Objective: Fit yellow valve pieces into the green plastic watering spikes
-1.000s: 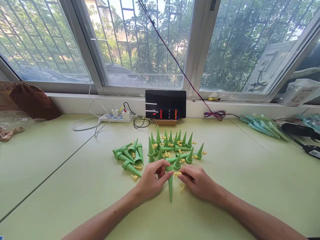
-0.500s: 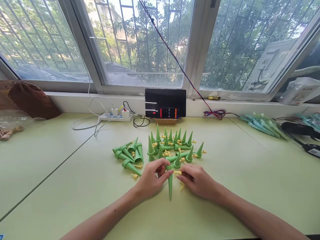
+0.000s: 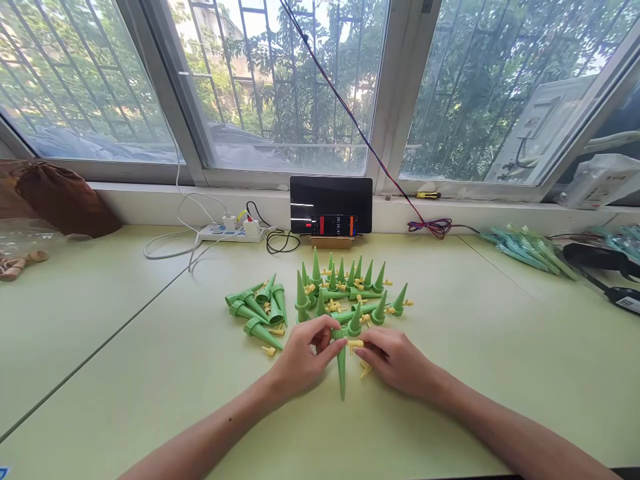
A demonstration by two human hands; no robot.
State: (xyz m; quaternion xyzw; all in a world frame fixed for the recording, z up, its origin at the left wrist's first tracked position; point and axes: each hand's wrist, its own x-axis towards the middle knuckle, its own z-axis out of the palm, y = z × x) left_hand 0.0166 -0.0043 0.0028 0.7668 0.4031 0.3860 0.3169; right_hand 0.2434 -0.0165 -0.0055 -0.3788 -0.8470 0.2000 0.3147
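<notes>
My left hand (image 3: 313,350) is closed on the collar of a green plastic plant watering spike (image 3: 341,373), which points down toward me. Just to its right, my right hand (image 3: 393,360) pinches a small yellow valve (image 3: 355,344) beside the spike's collar. Whether the valve touches the spike I cannot tell. Another yellow valve (image 3: 366,369) lies under my right fingers. Right behind my hands stands an upright green spike (image 3: 355,321) with its tip up.
Several green spikes with yellow valves (image 3: 379,277) stand or lie behind my hands. To the left is a pile of loose spikes (image 3: 257,308). Farther back are a phone (image 3: 335,225) propped on a black tablet (image 3: 330,193), a power strip (image 3: 233,232) and bagged spikes (image 3: 527,250).
The tip of the held spike has swung very slightly to the right. Both hands keep almost the same place and grip.
</notes>
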